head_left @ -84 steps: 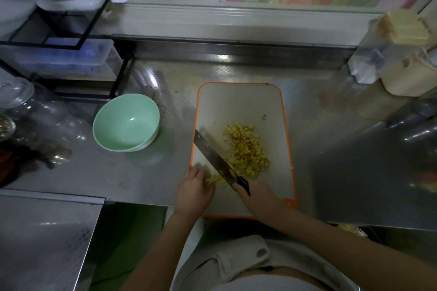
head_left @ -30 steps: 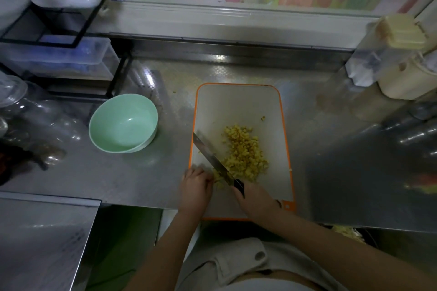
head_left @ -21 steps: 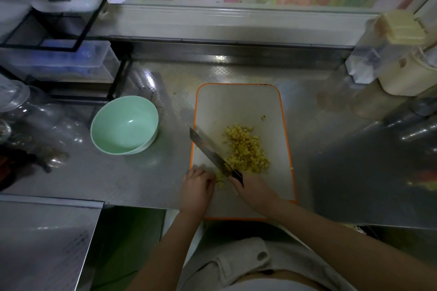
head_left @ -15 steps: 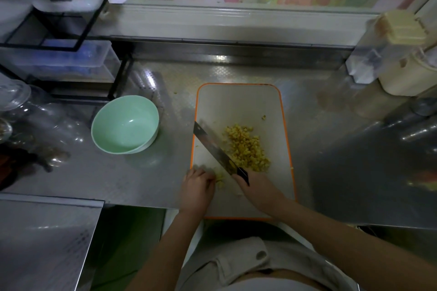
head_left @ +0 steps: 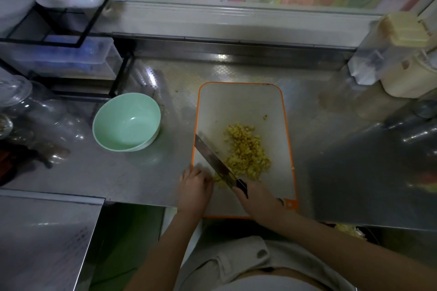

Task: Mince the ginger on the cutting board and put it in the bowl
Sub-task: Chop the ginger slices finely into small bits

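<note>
Right hand wraps black handle of knife; blade slants across near-left part of cutting board, tip at orange edge. Left hand just beside blade, fingers curled (whether pinching yellow scrap there, cannot tell). Ginger lies in chopped pile mid-board, right of blade. Green bowl sits on counter, left of board.

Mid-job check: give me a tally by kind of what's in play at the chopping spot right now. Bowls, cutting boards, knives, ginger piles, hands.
Green bowl: 1
Cutting board: 1
Knife: 1
Minced ginger pile: 1
Hands: 2 (left hand, right hand)
Total: 6
</note>
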Available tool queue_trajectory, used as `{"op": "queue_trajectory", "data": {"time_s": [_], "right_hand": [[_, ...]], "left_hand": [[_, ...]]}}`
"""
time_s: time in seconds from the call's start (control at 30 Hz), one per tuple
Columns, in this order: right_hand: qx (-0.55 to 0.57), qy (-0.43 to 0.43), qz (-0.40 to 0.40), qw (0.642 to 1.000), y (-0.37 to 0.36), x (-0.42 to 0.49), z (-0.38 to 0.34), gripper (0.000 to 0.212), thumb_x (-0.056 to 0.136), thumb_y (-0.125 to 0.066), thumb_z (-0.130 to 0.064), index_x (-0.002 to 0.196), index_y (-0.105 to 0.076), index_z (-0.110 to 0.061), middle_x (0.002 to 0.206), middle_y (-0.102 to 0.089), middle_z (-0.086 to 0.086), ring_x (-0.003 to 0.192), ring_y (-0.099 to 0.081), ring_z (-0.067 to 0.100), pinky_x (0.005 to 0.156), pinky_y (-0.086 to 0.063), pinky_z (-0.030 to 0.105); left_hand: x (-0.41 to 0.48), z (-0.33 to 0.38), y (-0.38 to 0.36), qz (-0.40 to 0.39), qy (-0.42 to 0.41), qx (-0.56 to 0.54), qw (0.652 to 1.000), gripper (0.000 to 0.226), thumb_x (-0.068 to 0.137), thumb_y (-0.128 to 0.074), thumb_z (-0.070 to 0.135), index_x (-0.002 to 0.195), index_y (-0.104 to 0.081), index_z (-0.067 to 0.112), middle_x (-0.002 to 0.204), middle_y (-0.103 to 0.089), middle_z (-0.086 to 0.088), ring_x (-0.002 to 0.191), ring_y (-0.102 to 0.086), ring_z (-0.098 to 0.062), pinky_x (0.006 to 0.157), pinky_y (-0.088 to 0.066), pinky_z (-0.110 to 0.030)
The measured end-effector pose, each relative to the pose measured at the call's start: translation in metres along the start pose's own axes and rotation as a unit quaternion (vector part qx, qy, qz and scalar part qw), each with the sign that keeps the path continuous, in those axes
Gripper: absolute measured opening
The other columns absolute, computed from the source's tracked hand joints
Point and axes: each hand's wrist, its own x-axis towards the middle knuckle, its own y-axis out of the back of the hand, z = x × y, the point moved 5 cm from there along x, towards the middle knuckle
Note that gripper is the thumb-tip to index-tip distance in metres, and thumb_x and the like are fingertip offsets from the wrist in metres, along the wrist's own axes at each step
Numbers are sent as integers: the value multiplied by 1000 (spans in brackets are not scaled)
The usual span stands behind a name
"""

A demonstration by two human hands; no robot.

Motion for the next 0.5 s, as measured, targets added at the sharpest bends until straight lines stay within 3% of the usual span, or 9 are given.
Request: {"op": "queue_trajectory", "data": {"time_s": [0.27, 0.4, 0.5], "right_hand": [[-14, -26, 8, 1000, -8, 0, 1, 31, 98, -42, -34, 101, -55, -7, 91, -58, 11, 82, -56, 25, 69, -39, 30], [10, -5, -2, 1000, 4, 2, 0, 30, 99, -42, -32, 102, -59, -7, 83, -55, 4, 72, -49, 15, 60, -31, 21], [2, 20, -2, 1000, 10, 1, -5, 30, 99, -42, -29, 105, -59, -5, 90, -62, 11, 75, -52, 17, 59, -28, 19]], "left_hand": [[3, 0, -3, 0, -9, -23, 1000, 12, 67, -77, 10, 66, -67, 17, 74, -60, -4, 74, -58, -30, 63, -37, -31], [3, 1, -5, 0, -11, -33, 999, 9, 70, -75, 10, 69, -68, 17, 75, -60, -3, 77, -58, -28, 66, -37, -32], [2, 0, -4, -2, 0, -31, 1000, 5, 74, -72, 11, 73, -69, 15, 79, -62, -4, 82, -57, -29, 70, -38, -33]]}}
